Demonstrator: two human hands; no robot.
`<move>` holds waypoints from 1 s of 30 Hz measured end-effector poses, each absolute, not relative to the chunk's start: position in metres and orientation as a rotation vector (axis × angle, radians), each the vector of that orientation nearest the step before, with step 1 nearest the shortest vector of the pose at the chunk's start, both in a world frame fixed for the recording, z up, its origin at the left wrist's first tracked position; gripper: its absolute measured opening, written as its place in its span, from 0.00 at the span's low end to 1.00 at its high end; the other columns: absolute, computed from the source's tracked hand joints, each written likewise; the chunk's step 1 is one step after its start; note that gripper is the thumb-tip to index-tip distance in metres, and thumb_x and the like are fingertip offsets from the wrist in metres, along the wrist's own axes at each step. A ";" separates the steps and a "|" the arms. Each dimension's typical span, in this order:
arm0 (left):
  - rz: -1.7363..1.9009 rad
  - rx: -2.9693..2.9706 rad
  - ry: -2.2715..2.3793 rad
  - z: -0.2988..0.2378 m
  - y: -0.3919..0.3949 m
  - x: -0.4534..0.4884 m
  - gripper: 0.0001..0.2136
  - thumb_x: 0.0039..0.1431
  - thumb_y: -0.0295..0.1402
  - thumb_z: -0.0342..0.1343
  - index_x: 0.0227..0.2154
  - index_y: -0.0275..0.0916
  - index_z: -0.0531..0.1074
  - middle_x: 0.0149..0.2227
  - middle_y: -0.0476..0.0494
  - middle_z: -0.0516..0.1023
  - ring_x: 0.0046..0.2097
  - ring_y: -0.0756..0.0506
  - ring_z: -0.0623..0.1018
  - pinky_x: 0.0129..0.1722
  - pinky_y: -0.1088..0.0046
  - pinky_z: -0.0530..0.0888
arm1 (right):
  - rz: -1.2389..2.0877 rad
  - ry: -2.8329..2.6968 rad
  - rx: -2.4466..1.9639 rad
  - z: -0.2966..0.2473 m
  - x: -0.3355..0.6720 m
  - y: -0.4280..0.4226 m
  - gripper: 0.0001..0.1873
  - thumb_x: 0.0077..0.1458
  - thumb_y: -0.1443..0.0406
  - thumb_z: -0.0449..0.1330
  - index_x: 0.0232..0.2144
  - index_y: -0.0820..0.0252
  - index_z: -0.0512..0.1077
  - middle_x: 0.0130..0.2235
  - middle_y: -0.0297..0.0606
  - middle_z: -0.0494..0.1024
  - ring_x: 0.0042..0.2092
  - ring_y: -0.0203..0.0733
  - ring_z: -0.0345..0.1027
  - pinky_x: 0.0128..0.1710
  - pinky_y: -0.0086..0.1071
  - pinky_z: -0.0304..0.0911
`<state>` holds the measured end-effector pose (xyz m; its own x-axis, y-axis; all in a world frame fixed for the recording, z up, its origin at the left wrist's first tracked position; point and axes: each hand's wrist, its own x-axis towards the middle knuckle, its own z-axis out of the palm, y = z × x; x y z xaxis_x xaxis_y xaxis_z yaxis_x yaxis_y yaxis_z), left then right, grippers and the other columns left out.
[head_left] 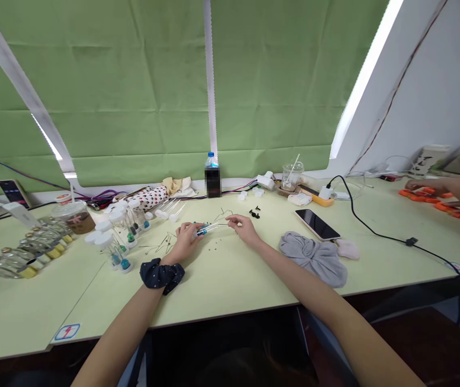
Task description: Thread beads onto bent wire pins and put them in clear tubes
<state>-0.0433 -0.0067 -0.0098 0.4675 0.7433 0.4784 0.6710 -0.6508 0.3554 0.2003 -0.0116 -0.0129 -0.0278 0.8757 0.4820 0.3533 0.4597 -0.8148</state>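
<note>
My left hand (187, 239), a dark scrunchie (162, 274) on its wrist, is closed around a clear narrow tube (212, 227) with blue at its near end. The tube lies tilted, its far end pointing at my right hand (243, 227). Between the right fingertips, pinched together, is a thin wire at the tube's end; its exact shape is too fine to make out. Bent metal wires (165, 243) lie left of my left hand. Tiny dark bits (215, 245) are scattered below the tube. Small black parts (255, 213) sit beyond my right hand.
White-capped tubes with blue and green contents (122, 248) stand at left, near glass bottles (32, 250). A phone (317, 224), grey cloth (314, 258) and black cable (375, 232) lie right. A water bottle (212, 161) stands behind. Another person's hand (427, 185) touches orange parts (423, 194).
</note>
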 end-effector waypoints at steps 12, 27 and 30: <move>0.973 2.619 1.207 -0.009 -0.010 -0.038 0.14 0.59 0.37 0.49 0.49 0.46 0.64 0.46 0.44 0.71 0.52 0.40 0.63 0.51 0.59 0.57 | 0.786 -1.410 -1.020 -0.019 0.200 -0.005 0.17 0.45 0.53 0.60 0.30 0.62 0.73 0.29 0.40 0.78 0.23 0.34 0.62 0.23 0.31 0.62; 1.247 2.335 1.415 -0.008 -0.005 -0.042 0.14 0.59 0.39 0.49 0.46 0.43 0.63 0.44 0.42 0.73 0.49 0.40 0.67 0.47 0.59 0.60 | 0.174 -1.337 -1.614 -0.026 0.253 0.015 0.18 0.48 0.71 0.52 0.43 0.63 0.69 0.51 0.48 0.61 0.52 0.49 0.56 0.54 0.42 0.49; 1.439 2.198 1.488 -0.008 -0.002 -0.044 0.15 0.59 0.39 0.48 0.48 0.42 0.61 0.43 0.41 0.72 0.49 0.40 0.68 0.47 0.60 0.62 | 0.143 -1.482 -1.592 -0.031 0.229 0.009 0.17 0.49 0.69 0.55 0.43 0.59 0.70 0.49 0.43 0.63 0.51 0.48 0.55 0.53 0.40 0.50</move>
